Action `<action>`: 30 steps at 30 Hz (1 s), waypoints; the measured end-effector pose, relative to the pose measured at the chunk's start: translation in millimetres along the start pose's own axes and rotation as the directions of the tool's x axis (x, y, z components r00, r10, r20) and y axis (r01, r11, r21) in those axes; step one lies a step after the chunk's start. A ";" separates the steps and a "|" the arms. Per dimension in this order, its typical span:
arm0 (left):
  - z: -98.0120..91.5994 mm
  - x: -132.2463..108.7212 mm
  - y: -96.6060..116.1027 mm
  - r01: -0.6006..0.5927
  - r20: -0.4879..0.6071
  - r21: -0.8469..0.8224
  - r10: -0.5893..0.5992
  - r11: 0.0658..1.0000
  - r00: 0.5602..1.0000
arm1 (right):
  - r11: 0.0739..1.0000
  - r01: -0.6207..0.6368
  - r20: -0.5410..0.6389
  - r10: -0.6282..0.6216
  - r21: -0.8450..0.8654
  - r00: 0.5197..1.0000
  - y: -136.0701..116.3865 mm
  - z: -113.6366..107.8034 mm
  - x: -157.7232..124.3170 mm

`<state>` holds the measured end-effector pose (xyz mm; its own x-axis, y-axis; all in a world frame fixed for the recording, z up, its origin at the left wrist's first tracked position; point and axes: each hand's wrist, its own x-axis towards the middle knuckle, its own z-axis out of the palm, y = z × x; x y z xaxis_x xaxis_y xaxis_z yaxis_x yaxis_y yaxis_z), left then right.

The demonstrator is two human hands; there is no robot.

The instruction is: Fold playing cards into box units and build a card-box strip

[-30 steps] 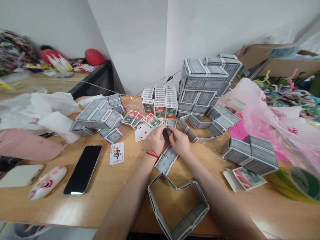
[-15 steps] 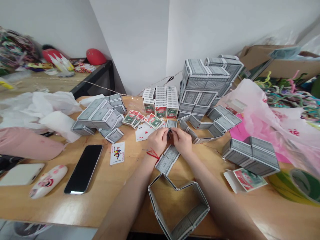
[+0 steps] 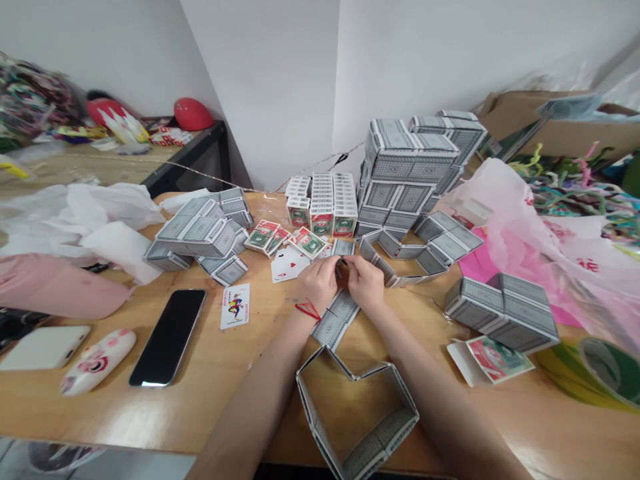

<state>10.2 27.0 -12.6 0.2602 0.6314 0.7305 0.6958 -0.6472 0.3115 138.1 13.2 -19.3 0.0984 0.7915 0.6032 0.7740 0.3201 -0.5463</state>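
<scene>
My left hand [image 3: 318,281], with a red string at the wrist, and my right hand [image 3: 366,281] meet at the middle of the table. Both are closed in a pinch, fingertips nearly touching. A small dark bit shows between them, too small to make out. Just below lies a strip of grey-backed playing cards [image 3: 336,321], partly covered by my left hand. Nearer to me, between my forearms, stands a heart-shaped ring of folded cards [image 3: 383,433]. Another grey-backed card [image 3: 344,248] lies just beyond my fingertips.
Stacked card boxes [image 3: 334,207] stand at the back, beside a tall block structure of cards [image 3: 400,173]. More card structures [image 3: 197,227] sit left; a joker card [image 3: 235,307] and a phone [image 3: 167,338] lie nearer. At right are card blocks [image 3: 503,310] and a tape roll [image 3: 590,370].
My left hand has shifted very slightly to the right. Both hands keep their pinch at the same spot, and the cards around them stay in place.
</scene>
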 end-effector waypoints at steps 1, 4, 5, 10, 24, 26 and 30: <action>-0.8 0.4 0.9 0.001 0.013 -0.003 -0.001 1.000 1.000 | 1.000 -0.004 -0.001 0.004 0.002 1.000 -0.1 -0.1 0.2; -2.6 1.2 2.9 0.004 0.033 -0.010 -0.003 1.000 0.999 | 1.000 -0.008 -0.005 0.008 -0.001 1.000 -0.1 -0.3 0.8; -2.9 1.3 3.3 0.000 0.037 -0.013 0.000 1.000 0.999 | 1.000 -0.009 -0.006 0.009 -0.005 1.000 -0.1 -0.3 1.0; -5.3 -0.2 4.3 -0.054 0.083 -0.033 0.057 0.998 0.995 | 0.999 -0.025 -0.005 0.025 -0.029 1.000 0.8 -1.3 1.6; -13.3 -1.0 6.8 -0.096 0.212 -0.007 0.095 0.995 0.973 | 0.998 -0.062 -0.001 0.062 -0.012 0.998 5.0 -3.1 2.6; -12.3 -1.5 6.3 -0.067 0.179 -0.029 0.071 0.997 0.981 | 0.999 -0.050 0.008 0.050 0.007 0.999 5.9 -3.7 2.9; -7.1 -1.5 2.2 -0.004 0.081 -0.058 0.009 0.998 0.997 | 1.000 -0.017 0.023 0.017 0.012 1.000 5.2 -3.0 2.3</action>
<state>6.6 21.6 -8.7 0.3197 0.6582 0.6815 0.6551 -0.6733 0.3430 144.2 15.2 -19.0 0.0971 0.8086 0.5803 0.7644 0.3128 -0.5638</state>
